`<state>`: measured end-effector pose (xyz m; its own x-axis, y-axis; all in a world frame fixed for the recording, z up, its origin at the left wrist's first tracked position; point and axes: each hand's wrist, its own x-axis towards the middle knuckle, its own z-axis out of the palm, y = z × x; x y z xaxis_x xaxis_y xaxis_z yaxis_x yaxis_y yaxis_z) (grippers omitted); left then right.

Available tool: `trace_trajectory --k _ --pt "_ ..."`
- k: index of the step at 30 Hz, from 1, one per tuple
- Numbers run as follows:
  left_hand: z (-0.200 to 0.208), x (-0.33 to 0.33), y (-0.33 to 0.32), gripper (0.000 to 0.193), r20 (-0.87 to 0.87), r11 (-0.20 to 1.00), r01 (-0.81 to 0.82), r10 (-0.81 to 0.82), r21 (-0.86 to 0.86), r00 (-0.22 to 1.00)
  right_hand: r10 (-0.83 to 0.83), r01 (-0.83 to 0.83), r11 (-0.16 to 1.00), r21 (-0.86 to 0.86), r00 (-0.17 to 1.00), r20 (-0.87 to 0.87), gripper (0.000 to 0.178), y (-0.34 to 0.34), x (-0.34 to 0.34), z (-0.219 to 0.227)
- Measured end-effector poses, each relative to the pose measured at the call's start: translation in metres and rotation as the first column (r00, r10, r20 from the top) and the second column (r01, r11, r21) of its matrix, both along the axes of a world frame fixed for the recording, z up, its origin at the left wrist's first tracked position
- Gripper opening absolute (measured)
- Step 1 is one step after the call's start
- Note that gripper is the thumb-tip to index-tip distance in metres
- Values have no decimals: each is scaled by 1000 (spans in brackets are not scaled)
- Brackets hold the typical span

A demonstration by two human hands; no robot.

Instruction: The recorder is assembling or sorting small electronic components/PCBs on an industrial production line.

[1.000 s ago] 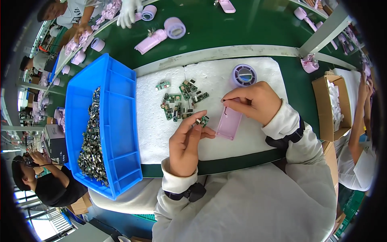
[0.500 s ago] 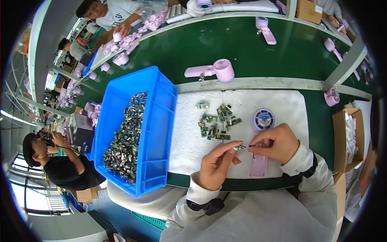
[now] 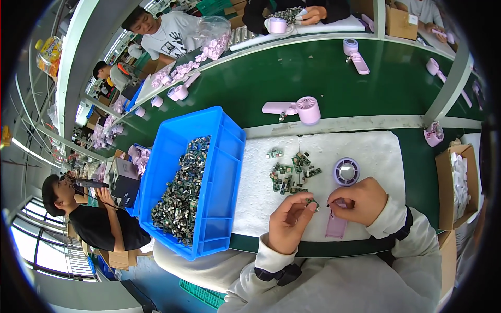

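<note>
My left hand (image 3: 288, 223) pinches a small green circuit board (image 3: 312, 203) between thumb and forefinger. Just to its right, my right hand (image 3: 361, 202) has thumb and forefinger pressed together; a tiny dark bit shows under the fingertips, too small to name. Beneath that hand lies a handheld fan, its pink handle (image 3: 336, 228) toward me and its round purple-rimmed head (image 3: 346, 172) away from me. My right fingers hide the part between handle and head. Several loose circuit boards (image 3: 284, 180) are scattered on the white foam mat (image 3: 255, 208), beyond my left hand.
A blue bin (image 3: 222, 182) full of circuit boards stands left of the mat. Across the green bench, another pink fan (image 3: 308, 110) lies by a metal rail (image 3: 365, 123). A cardboard box (image 3: 444, 188) with white pieces sits at right. Co-workers sit left and opposite.
The whole view has shifted, so the bench sits lower and further right. My left hand has turned the circuit board to a more tilted angle. Both hands stay pinched near the fan.
</note>
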<state>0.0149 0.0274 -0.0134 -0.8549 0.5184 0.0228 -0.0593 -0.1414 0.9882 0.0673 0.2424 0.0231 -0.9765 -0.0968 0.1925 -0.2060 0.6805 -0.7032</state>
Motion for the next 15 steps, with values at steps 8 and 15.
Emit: trace_trajectory --k 8,15 --pt "-2 6 7 29 107 997 -51 45 55 993 -52 58 981 -186 998 37 13 -4 3 -5" --pt "-7 6 7 36 43 999 -11 13 -38 999 -44 56 968 -245 997 56 15 -10 8 -10"
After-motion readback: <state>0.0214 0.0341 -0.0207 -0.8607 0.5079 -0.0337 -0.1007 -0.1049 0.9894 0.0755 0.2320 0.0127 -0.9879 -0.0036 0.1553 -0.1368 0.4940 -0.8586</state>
